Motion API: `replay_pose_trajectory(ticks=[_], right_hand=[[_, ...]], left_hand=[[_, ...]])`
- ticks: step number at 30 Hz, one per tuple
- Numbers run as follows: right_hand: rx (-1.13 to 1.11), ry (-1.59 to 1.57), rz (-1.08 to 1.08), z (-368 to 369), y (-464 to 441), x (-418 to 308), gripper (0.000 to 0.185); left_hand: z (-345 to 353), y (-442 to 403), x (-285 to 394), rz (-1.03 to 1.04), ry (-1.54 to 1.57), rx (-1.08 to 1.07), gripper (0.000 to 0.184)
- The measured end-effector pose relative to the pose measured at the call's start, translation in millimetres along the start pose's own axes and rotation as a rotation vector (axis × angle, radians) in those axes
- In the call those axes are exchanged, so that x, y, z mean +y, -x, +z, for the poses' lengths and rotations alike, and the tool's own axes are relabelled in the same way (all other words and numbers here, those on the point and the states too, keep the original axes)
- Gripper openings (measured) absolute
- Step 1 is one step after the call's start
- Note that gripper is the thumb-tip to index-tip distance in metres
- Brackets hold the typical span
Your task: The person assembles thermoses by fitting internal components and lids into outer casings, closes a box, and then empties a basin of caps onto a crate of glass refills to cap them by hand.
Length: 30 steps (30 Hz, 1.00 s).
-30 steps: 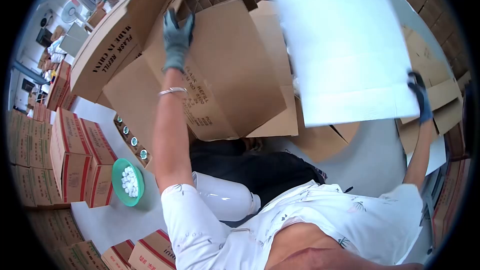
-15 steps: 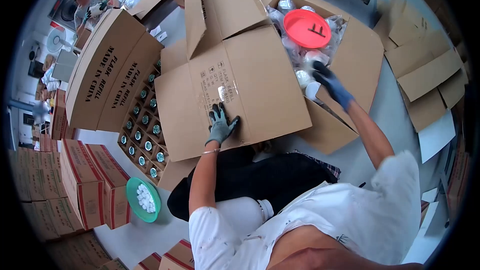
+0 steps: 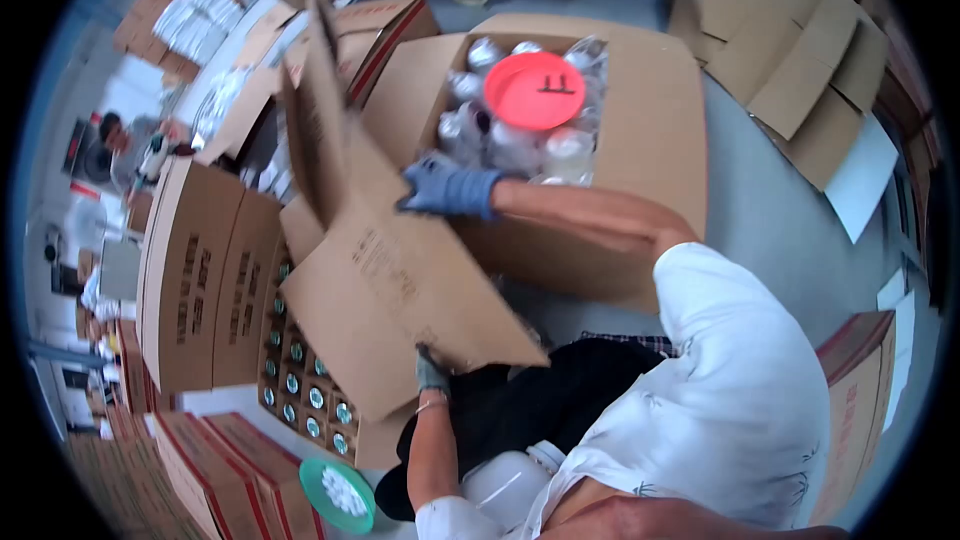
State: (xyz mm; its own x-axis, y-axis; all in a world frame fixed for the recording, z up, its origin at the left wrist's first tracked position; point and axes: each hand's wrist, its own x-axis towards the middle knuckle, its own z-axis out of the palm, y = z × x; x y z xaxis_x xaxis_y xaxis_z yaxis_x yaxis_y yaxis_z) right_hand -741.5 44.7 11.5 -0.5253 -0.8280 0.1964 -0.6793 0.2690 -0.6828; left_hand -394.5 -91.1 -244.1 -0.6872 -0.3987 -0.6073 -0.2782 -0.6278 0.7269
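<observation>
A cardboard carton [image 3: 385, 285], its flaps raised, is tilted in front of me. My left hand [image 3: 432, 370], in a grey glove with dark fingertips, grips its lower edge. At the upper right edge, my gloved right hand [image 3: 450, 188] is closed on the cardboard, its fingertips partly hidden. Behind the right hand stands an open box [image 3: 650, 130] of plastic-wrapped flask refills [image 3: 568, 153]. A red bowl [image 3: 520, 100] with small dark pieces rests on them. To the left, a divided box [image 3: 300, 380] holds several shiny round-topped refills, partly covered by the carton.
A green bowl [image 3: 313, 485] of small white pieces sits at the lower left near red-edged cartons [image 3: 215, 460]. A tall printed carton [image 3: 205, 280] rises at left. Flattened cardboard [image 3: 790, 60] lies on the floor at upper right. Another person [image 3: 140, 145] is at far left.
My right hand has moved left from the open box to the carton's edge. The carton has tilted and shifted, and my left hand has gone from its face to its lower edge. The view has turned.
</observation>
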Motion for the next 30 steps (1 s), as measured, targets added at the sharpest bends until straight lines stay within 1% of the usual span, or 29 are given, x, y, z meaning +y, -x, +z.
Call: replay_pose_trajectory(ticks=[1, 3, 4, 5, 6, 7, 8, 9, 10, 12, 14, 15, 16, 17, 18, 19, 20, 21, 22, 23, 24, 25, 27, 28, 29, 30], right_hand=[[0.012, -0.15, -0.013, -14.8, 19.8, -23.2, 0.045], [0.184, -0.214, -0.124, -33.5, 51.6, -48.1, 0.045], [0.342, -0.121, -0.214, -37.4, 72.0, -43.7, 0.043], [0.385, -0.166, -0.21, -47.3, 91.1, -37.0, 0.041], [0.428, -0.213, -0.207, -57.4, 110.1, -30.1, 0.039], [0.362, -0.402, -0.109, -74.0, 129.8, -23.3, 0.037], [0.337, -0.418, -0.012, -94.6, 153.3, -27.2, 0.036], [0.312, -0.434, 0.085, -115.3, 176.8, -31.2, 0.034], [0.322, -0.275, 0.183, -146.7, 204.5, -52.3, 0.034], [0.484, -0.541, 0.077, -166.1, 250.9, -44.1, 0.037], [0.658, -0.768, -0.037, -190.0, 292.6, -27.6, 0.04], [0.773, -0.922, -0.155, -203.7, 316.3, -8.9, 0.042], [0.887, -1.056, -0.301, -226.8, 342.4, 14.9, 0.044], [1.086, -0.836, -0.094, -268.4, 361.3, 3.1, 0.045], [1.244, -0.605, 0.105, -318.1, 379.6, 4.7, 0.047], [1.304, -0.456, 0.15, -361.1, 396.8, 27.0, 0.046], [1.311, -0.309, 0.158, -407.3, 413.6, 51.6, 0.046], [1.307, -0.144, 0.194, -457.8, 428.5, 80.7, 0.046], [1.288, 0.015, 0.242, -507.6, 439.2, 115.5, 0.046], [1.256, 0.173, 0.307, -554.3, 447.3, 152.1, 0.045], [1.226, 0.333, 0.37, -591.9, 449.8, 178.0, 0.045], [1.189, 0.457, 0.413, -619.5, 442.3, 197.4, 0.045], [1.125, 0.605, 0.41, -637.1, 411.1, 225.7, 0.045], [1.077, 0.574, 0.321, -631.7, 382.8, 239.6, 0.045], [1.012, 0.461, 0.195, -617.8, 344.7, 251.9, 0.045], [0.907, 0.279, 0.091, -580.6, 305.0, 262.9, 0.045]], left_hand=[[-4.7, -10.0, -5.7, 0.131, 0.0, -0.109, 0.067], [-35.1, -35.5, -18.1, 0.112, 0.399, -0.55, 0.063], [-20.4, -32.2, -11.1, 0.064, 0.335, -0.242, 0.061], [-5.2, -28.8, -3.7, -0.006, 0.268, 0.06, 0.059], [16.5, -19.2, 16.0, 0.012, 0.301, -0.027, 0.059], [35.0, -10.7, 40.9, 0.027, 0.333, -0.115, 0.058], [50.0, -9.2, 62.2, 0.043, 0.367, -0.202, 0.058], [53.9, -18.4, 83.5, 0.191, 0.253, -0.155, 0.054], [60.2, -27.3, 96.4, 0.341, 0.141, -0.108, 0.05], [159.0, 42.0, 154.1, 0.421, -0.081, 0.205, 0.051], [214.9, 45.2, 190.0, 0.591, -0.183, -0.025, 0.05], [243.0, 44.8, 205.3, 0.678, -0.221, -0.125, 0.049], [282.5, 48.7, 221.3, 0.673, -0.165, -0.317, 0.051], [325.4, 67.7, 234.2, 0.671, -0.191, -0.459, 0.052], [356.9, 83.9, 253.8, 0.747, -0.359, -0.636, 0.051], [388.9, 100.8, 273.5, 0.835, -0.504, -0.817, 0.05], [406.1, 107.8, 296.1, 0.925, -0.614, -0.998, 0.047], [416.1, 146.9, 323.7, 1.414, -1.109, -0.943, 0.046], [412.9, 170.0, 331.4, 1.577, -0.956, -1.133, 0.044], [393.8, 216.0, 337.6, 1.224, -0.952, -0.894, 0.041], [374.9, 262.1, 343.6, 0.882, -0.847, -0.651, 0.039], [339.0, 274.6, 347.3, 1.157, -0.997, -0.656, 0.038], [261.9, 293.5, 345.9, 1.361, -1.177, -0.558, 0.037], [201.4, 289.7, 330.7, 1.225, -1.125, -0.387, 0.038], [141.4, 286.0, 315.6, 1.086, -1.049, -0.228, 0.039], [81.6, 274.0, 291.0, 0.862, -0.91, -0.018, 0.04]])
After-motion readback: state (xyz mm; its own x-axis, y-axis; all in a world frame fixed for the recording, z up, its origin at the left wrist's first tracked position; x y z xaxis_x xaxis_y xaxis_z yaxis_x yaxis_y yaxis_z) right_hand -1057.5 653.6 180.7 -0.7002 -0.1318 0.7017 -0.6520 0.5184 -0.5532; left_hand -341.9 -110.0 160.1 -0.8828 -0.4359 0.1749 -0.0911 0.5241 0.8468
